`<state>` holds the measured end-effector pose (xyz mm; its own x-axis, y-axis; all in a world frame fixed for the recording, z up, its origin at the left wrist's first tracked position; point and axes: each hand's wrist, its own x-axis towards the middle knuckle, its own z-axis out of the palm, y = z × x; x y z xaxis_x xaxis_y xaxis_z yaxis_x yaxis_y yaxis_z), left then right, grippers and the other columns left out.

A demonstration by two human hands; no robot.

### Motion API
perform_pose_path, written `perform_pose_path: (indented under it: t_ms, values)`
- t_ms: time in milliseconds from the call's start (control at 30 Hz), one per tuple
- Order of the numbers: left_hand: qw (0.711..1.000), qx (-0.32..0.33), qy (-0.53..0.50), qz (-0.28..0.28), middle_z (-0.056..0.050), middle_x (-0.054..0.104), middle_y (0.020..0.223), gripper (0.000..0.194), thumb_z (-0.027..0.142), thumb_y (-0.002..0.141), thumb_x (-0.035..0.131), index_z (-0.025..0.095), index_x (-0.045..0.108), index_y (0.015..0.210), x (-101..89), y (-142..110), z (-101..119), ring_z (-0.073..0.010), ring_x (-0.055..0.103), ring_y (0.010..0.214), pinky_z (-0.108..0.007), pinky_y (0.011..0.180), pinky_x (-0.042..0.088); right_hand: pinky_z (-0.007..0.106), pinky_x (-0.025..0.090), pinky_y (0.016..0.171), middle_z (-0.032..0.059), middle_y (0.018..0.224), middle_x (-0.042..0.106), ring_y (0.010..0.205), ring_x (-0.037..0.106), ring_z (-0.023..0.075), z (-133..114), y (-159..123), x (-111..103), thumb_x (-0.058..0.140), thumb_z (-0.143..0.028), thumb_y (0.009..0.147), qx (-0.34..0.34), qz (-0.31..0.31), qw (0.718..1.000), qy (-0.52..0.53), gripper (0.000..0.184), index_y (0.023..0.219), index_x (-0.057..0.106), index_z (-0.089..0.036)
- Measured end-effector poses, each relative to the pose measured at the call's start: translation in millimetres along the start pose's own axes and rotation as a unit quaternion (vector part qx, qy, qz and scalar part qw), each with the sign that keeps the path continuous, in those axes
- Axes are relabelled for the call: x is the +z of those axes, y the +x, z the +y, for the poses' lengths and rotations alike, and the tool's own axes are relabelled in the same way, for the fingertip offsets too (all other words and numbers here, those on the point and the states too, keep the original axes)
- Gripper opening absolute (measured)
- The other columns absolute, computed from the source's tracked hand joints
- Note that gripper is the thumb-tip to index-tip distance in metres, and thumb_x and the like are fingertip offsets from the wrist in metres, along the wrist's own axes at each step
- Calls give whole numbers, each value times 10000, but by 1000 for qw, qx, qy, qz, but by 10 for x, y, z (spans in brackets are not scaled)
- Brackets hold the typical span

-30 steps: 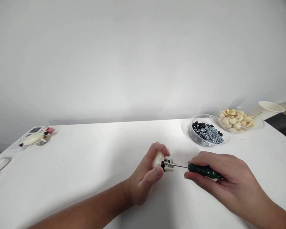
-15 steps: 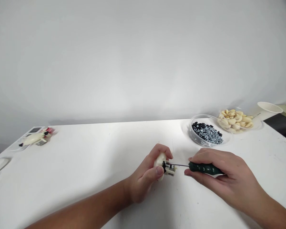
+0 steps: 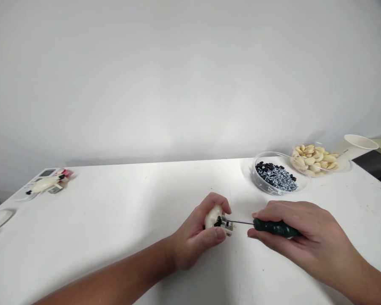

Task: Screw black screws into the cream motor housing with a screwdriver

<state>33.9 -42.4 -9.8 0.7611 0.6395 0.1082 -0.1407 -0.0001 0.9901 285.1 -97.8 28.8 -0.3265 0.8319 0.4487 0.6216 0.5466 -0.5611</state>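
Observation:
In the head view, my left hand [image 3: 195,237] is closed around a small cream plastic assembly [image 3: 211,218] above the white table. A black piece and a small grey block, which looks like a motor, show at its right end. My right hand [image 3: 307,237] grips the dark green handle of a screwdriver [image 3: 274,228]. The thin shaft points left and its tip reaches the assembly near the black piece. The exact contact at the tip is too small to make out. Part of the assembly is hidden behind my left fingers.
A clear round dish [image 3: 276,176] of screws and small black parts lies behind my right hand. Beside it are a clear bowl [image 3: 314,161] of cream pieces and a white cup [image 3: 358,146]. Far left, another cream assembly [image 3: 46,184] rests on a white device [image 3: 25,192].
My left thumb has shifted right along the assembly, which is turned slightly. My right hand and the screwdriver have moved a little right and down, the tip still at the assembly.

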Motion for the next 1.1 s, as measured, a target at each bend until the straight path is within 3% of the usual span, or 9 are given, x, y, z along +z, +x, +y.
perform_pose_path:
  t_ms: [367,533,633,800,967,1100]
  values:
    - [1000,-1,16,-1,-3,447,898,387,551,992,559,222,475,1177,4,2,29,-152,375,770,-305,712,316,262,379,550,-44,660,617,565,507,110,3,-34,-11,699,-431,1000,94,-59,993,43,248,856,694,-231]
    - [999,12,34,-18,3,463,890,343,505,986,556,220,470,1157,-6,20,56,-151,377,764,-306,713,311,255,312,503,-41,620,456,573,406,117,44,-14,-31,630,-534,1015,217,-150,955,139,416,755,615,-209]
    - [999,10,35,-17,6,465,888,332,487,987,550,218,466,1162,-5,26,67,-150,378,760,-301,708,315,257,299,513,-39,649,428,594,385,119,15,10,-32,571,-560,1039,251,-178,938,159,450,760,579,-207]
    - [999,12,38,-16,14,457,869,334,476,986,555,216,454,1171,6,28,55,-147,370,750,-296,698,316,254,318,524,-43,678,499,603,428,125,-49,14,-13,656,-472,1008,213,-151,956,131,286,886,570,-228]
    - [999,13,29,-16,3,453,879,360,498,970,582,215,468,1161,0,22,24,-151,373,756,-295,696,311,254,385,565,-25,723,625,605,514,124,34,-40,11,701,-366,998,84,-86,991,57,151,975,640,-229]
    - [999,20,28,-26,-8,447,896,370,521,979,564,216,463,1163,1,16,24,-155,371,762,-295,692,311,259,392,576,-22,715,649,615,551,131,64,-43,8,696,-393,1001,82,-101,990,56,165,967,678,-232]
